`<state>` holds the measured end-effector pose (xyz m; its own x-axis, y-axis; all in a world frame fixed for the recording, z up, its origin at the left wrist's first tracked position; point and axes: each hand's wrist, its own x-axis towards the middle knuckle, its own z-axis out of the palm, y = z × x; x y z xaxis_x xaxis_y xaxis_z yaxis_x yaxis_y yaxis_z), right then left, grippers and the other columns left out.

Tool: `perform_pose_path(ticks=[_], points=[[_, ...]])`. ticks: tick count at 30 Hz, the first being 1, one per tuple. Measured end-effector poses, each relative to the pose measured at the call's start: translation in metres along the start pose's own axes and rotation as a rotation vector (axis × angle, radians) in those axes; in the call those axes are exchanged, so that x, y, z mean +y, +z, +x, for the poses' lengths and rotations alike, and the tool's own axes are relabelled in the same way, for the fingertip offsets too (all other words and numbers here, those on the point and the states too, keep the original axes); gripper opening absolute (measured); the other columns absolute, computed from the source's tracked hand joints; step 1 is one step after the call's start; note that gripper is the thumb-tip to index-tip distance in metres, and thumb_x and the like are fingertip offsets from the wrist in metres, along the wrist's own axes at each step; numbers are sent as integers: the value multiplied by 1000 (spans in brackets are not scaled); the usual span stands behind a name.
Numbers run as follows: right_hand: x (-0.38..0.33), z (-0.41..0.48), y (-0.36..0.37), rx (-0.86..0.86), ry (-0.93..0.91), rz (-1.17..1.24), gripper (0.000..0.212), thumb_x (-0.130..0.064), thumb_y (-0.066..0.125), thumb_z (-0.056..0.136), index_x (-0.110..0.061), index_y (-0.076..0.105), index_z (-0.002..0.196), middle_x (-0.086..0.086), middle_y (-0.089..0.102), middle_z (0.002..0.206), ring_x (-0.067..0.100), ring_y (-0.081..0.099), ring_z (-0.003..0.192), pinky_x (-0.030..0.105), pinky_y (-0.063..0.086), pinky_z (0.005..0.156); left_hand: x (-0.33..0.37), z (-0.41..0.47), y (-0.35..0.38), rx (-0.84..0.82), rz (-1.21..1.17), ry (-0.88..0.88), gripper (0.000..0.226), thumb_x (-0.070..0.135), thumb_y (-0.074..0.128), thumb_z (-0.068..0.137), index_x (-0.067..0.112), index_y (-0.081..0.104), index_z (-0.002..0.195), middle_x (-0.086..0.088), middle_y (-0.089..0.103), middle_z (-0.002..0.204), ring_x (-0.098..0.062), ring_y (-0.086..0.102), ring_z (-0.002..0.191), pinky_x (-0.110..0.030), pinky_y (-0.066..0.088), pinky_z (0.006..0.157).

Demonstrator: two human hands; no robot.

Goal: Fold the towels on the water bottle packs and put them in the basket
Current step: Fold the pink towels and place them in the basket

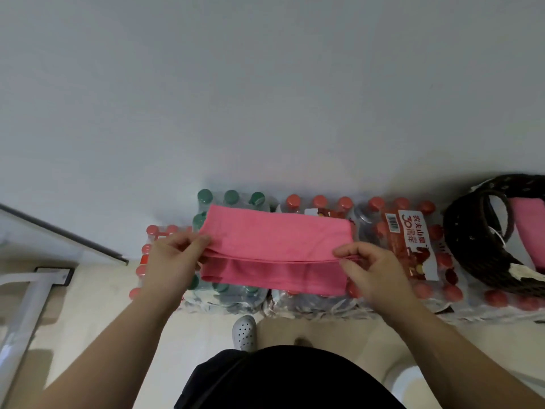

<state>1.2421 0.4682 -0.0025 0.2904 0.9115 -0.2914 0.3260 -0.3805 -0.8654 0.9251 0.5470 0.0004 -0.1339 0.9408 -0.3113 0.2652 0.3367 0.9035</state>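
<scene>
Head view, centre of the frame: the towel [277, 240] is mid-fold. It lies across the packs [413, 231] with one half doubled over the other, and a long fold line runs left to right between the two hands. I judge this an early, lengthwise fold rather than the last one, since the strip looks too long for the basket [460, 231]. The basket stands at the right edge of the frame, apparently resting on the packs, with a second towel [529, 228] lying in it.

The next move, as I judge it, is to bring one short end across to the other. That calls for keeping the layers pinched together so they do not slide apart, then pressing the towel flat before carrying it right to the basket.

The left hand [174, 255] pinches the left end of the fold between thumb and curled fingers, thumb on top. The right hand [371, 267] pinches the right end in the same manner, fingertips closed on the edge. Both bare forearms reach up from the lower corners of the frame, with the wrists just above the near row of bottle caps.
</scene>
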Motion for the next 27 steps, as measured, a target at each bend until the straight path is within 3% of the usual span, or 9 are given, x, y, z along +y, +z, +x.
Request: perform_pose_path(ticks=[6,9,13,16,19,21,23,25,27], points=[[21,-17,11,-86,-145,-167,26,-6,73,85,-31,72,93,-15,69,100,0,65,94,15,51,82,-20,-3,5,28,477,199,12,11,74,83,22,78,87,13,68,71,-3,61,62,-13,42,59],[29,-18,14,-84,-231,-290,20,-8,75,83,-23,75,96,-17,67,100,2,62,96,9,44,85,-26,-2,2,-5,648,367,17,7,75,79,20,78,89,12,65,72,-7,59,65,-21,46,60],[32,-15,17,-5,-383,-640,6,-32,76,80,-28,75,84,-18,69,88,14,52,89,31,44,77,-38,2,-1,18,807,484,10,12,79,72,21,78,75,2,54,76,-19,52,72,-30,44,61],[14,-9,22,108,-408,-885,14,-41,67,84,-28,71,78,-16,67,83,16,46,91,35,34,78,-32,9,1,71,875,539,14,28,64,72,19,72,65,-2,51,79,-26,50,76,-38,47,68],[-12,6,37,127,-420,-916,30,-45,57,91,-25,70,109,-4,65,113,22,49,112,40,37,93,-17,19,17,6,941,607,34,35,54,77,14,72,97,-10,62,102,-35,55,92,-44,47,82],[-24,18,55,23,-330,-931,54,-53,44,96,-23,52,139,8,47,146,29,37,136,49,29,113,-9,27,35,-134,1028,636,52,43,45,85,14,60,126,-13,58,131,-39,52,119,-50,41,101],[-23,30,73,-75,-235,-972,69,-61,28,98,-25,20,157,12,11,165,35,8,151,52,5,123,-10,33,51,-254,1121,629,61,53,36,96,18,40,145,-10,35,156,-34,28,145,-54,21,118],[-10,36,85,-105,-179,-1010,76,-68,15,97,-28,-4,158,10,-19,164,36,-18,150,55,-9,121,-20,39,59,-334,1221,617,73,62,21,98,18,15,156,-7,7,166,-29,0,152,-55,1,122],[5,36,87,-90,-163,-1062,81,-74,7,93,-28,-17,156,12,-33,159,37,-30,146,57,-12,119,-32,41,58,-371,1287,625,81,68,9,95,17,-5,158,-7,-10,165,-27,-16,151,-56,-8,120]])
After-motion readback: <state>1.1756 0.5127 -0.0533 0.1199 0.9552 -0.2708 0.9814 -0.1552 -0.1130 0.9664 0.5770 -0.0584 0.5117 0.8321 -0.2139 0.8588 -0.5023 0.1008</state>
